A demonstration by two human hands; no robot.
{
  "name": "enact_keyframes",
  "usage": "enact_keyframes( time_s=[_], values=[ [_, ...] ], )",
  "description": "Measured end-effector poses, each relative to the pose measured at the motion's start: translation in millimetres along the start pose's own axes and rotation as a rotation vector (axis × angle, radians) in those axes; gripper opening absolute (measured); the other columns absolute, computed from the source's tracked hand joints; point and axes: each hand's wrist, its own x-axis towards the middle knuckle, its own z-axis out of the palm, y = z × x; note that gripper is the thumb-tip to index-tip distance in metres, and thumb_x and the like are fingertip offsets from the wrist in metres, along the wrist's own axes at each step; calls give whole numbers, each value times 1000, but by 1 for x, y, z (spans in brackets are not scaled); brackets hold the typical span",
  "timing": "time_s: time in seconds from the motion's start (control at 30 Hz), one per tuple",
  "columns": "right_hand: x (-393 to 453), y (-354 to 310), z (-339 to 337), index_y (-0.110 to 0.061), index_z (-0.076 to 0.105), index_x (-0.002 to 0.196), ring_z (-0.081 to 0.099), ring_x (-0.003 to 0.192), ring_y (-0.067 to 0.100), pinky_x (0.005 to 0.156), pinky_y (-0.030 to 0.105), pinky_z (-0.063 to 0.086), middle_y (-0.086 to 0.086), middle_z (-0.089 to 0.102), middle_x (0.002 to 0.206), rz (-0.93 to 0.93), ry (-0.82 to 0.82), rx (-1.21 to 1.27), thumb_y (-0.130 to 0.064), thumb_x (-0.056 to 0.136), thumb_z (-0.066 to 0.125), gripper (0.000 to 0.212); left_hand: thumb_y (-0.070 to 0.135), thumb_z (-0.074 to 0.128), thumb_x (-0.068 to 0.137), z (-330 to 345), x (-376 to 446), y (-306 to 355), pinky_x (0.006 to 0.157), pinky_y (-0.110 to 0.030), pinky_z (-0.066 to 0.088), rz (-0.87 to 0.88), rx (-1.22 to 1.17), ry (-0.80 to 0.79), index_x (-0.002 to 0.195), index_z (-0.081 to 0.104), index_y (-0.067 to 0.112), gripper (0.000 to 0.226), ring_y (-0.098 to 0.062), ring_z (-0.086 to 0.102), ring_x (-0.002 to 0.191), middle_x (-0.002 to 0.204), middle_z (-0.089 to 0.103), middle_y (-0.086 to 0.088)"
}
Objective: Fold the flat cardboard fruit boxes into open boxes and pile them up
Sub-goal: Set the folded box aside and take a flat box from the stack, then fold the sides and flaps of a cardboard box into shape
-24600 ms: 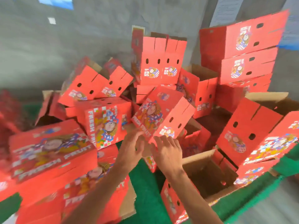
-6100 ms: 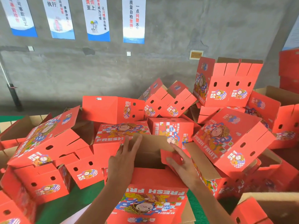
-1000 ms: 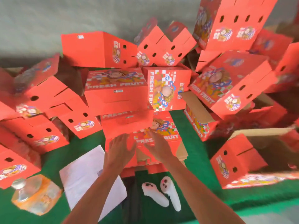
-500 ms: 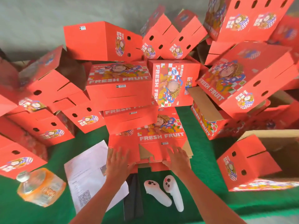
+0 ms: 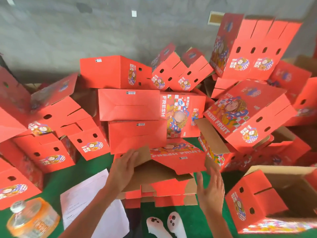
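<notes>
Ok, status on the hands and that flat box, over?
Left hand flat on the raised box flap. Right hand open, off the right edge. Box part lifted off the flat stack. Folded boxes crowd close behind.

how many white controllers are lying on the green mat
2. The left controller and the right controller lie side by side on the green mat at the bottom edge, below the stack of flat boxes. Others may be hidden.
</notes>
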Motion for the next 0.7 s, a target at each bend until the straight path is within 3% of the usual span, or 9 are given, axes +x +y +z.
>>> enact_keyframes(
  time_s=[0.07, 0.13, 0.27, 0.37, 0.43, 0.5, 0.57, 0.63, 0.7],
  values=[
    [9, -17, -9, -16, 58, 142, 33, 150, 31, 118, 58, 34, 10, 37, 162, -59, 42, 90, -60, 102, 44, 61, 35, 44, 105, -4, 7, 19, 67, -14, 39, 22, -93, 38, 91, 57, 34, 19, -2, 56, 71, 77, 61, 16],
    [21, -36, -20, -17, 69, 129, 39, 148, 27, 111, 52, 43, 3, 41, 160, -79, 34, 208, -48, 104, 44, 46, 27, 47, 107, -9, 13, 34, 70, -14, 40, 21, -160, 79, 88, 58, 30, 22, -3, 55, 75, 82, 62, 14],
    [35, -62, -51, -30, 65, 132, 62, 123, 8, 103, 33, 48, -13, 70, 125, -108, -90, 572, -57, 109, 24, 54, 22, 52, 106, -26, 33, 55, 67, -14, 45, -211, -378, 197, 88, 69, 28, 25, 1, 57, 70, 82, 69, 12],
    [48, -75, -69, -27, 70, 125, 66, 118, 10, 105, 30, 44, -9, 75, 115, -192, -139, 772, -63, 106, 18, 66, 22, 56, 104, -47, 55, 64, 63, -22, 51, -477, -638, 312, 89, 72, 22, 22, -7, 63, 72, 83, 68, 4],
    [58, -79, -81, -21, 76, 109, 67, 112, 16, 103, 38, 47, -4, 75, 107, -263, -129, 749, -66, 105, 27, 67, 13, 52, 105, -56, 67, 66, 59, -10, 49, -549, -732, 348, 95, 67, 22, 20, 6, 62, 65, 86, 62, 1],
    [66, -82, -91, -26, 76, 95, 67, 101, 14, 95, 44, 51, -8, 72, 97, -315, -122, 600, -72, 96, 49, 53, 4, 47, 104, -63, 71, 70, 47, -4, 41, -572, -848, 435, 96, 60, 21, 23, 13, 55, 50, 75, 52, 7],
    [68, -84, -97, -43, 74, 95, 66, 99, 4, 91, 35, 53, -20, 69, 99, -328, -94, 433, -81, 79, 65, 42, 4, 46, 102, -63, 72, 70, 32, -10, 30, -548, -716, 559, 92, 64, 6, 21, 0, 45, 34, 59, 47, 5],
    [66, -85, -98, -55, 71, 89, 63, 101, 0, 90, 30, 51, -31, 65, 100, -350, -23, 350, -85, 74, 66, 34, 7, 46, 102, -61, 64, 71, 36, -14, 32, -479, -578, 703, 114, 65, -1, 24, -6, 47, 41, 59, 48, -4],
    [60, -84, -93, -55, 67, 77, 57, 111, -2, 92, 28, 47, -40, 62, 100, -456, 90, 242, -82, 81, 61, 28, 16, 45, 100, -58, 52, 70, 61, -16, 42, -284, -440, 725, 131, 63, 4, 37, -23, 59, 67, 79, 63, -15]
  ],
)
